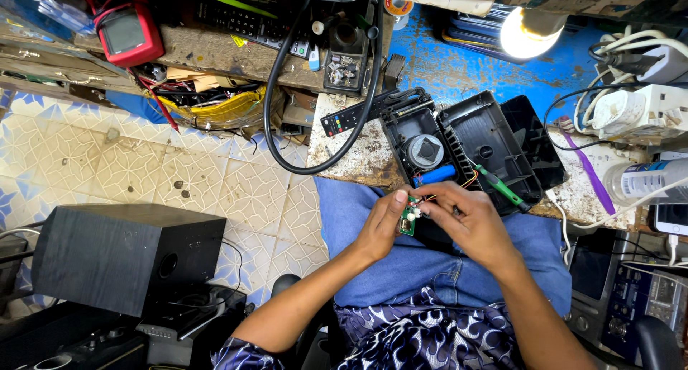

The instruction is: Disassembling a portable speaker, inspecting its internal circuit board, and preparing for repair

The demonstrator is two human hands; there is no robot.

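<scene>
Both hands met over the person's lap, just below the opened black casing (459, 144) that lay at the edge of the workbench (358, 158). The left hand (383, 226) pinched a small green circuit board (408, 218) between thumb and curled fingers, holding it upright. The right hand (469, 219) came in from the other side, its fingertips closed on the top edge of the same board, where thin orange and red wires (466, 185) ran up into the casing. Whether the right fingers gripped the board itself or a wire end was hard to make out, since they covered that spot.

Inside the casing sat a round speaker driver (424, 152) and, just below it, a blue cylindrical battery (436, 175). A green-handled screwdriver (500, 187) rested across the casing's right half. Left of the casing a black remote control (344, 117) lay on the workbench with a looped black cable (287, 137). Right of the casing lay a purple toothbrush (591, 173). Far to the lower left of the casing, a black speaker box (122, 255) stood on the tiled floor (165, 173).
</scene>
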